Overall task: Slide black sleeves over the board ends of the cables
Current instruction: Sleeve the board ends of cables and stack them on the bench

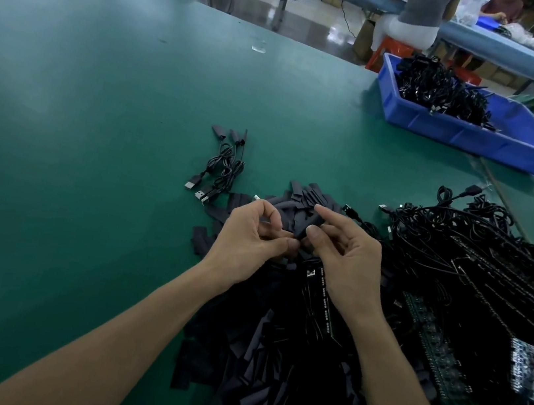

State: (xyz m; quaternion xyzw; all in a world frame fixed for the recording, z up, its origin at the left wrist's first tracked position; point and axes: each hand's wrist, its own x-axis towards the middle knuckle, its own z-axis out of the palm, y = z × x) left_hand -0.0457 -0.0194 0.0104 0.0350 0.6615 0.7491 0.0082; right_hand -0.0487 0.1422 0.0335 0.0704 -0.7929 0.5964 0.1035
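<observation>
Head view: left hand (250,234) and right hand (344,252) close together over the sleeve pile (267,376), both pinching one black sleeve (311,223) by thumb and forefinger. Board end possibly at its mouth, too dark to tell. Unsleeved cables (474,268) heaped right, three finished cables (222,164) beyond on the green table (94,142). Risk: flattened sleeve mouth snags the board corner and buckles, or the pinch slips and the sleeve drops into the pile.
</observation>
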